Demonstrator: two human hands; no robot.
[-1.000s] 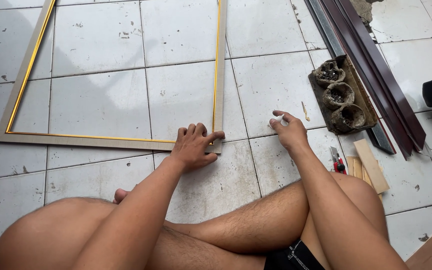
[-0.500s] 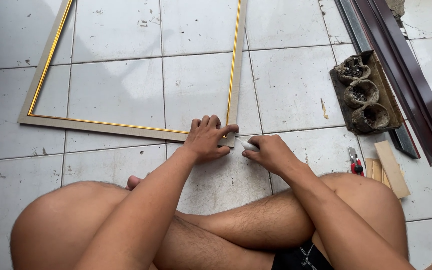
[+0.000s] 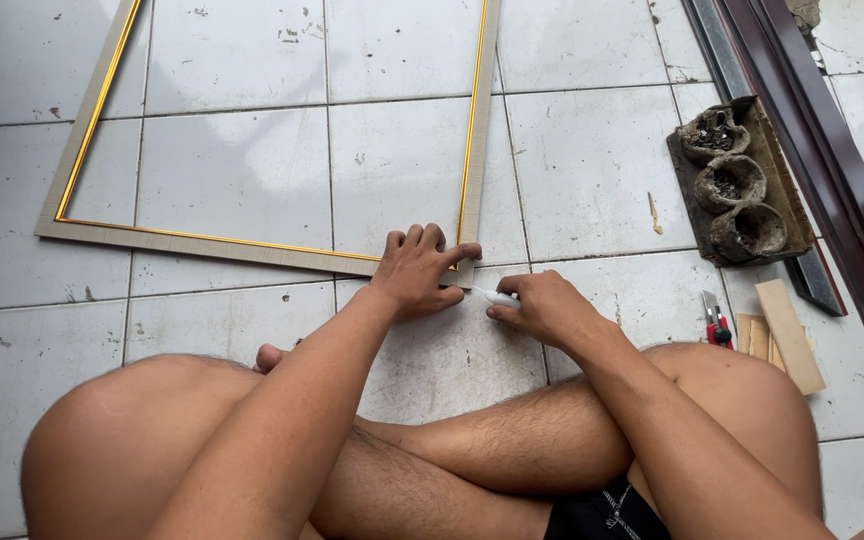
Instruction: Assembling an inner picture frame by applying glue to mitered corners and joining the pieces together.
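I note the left hand (image 3: 415, 270) pressed flat, fingers spread, on the near corner of the grey rectangular frame with gold inner trim (image 3: 252, 249), steadying it, while the right hand (image 3: 544, 308), just beside it, pinches a small white tube (image 3: 498, 297) aimed at that corner joint.

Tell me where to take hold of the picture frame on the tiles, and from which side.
Grip the picture frame at its near right corner, coming from the near side. It lies flat on the tiled floor, so its thin rails give little to pinch; pressing down over the corner probably holds it best. The left hand already rests there, while the right hand holds a small white tube at that corner.
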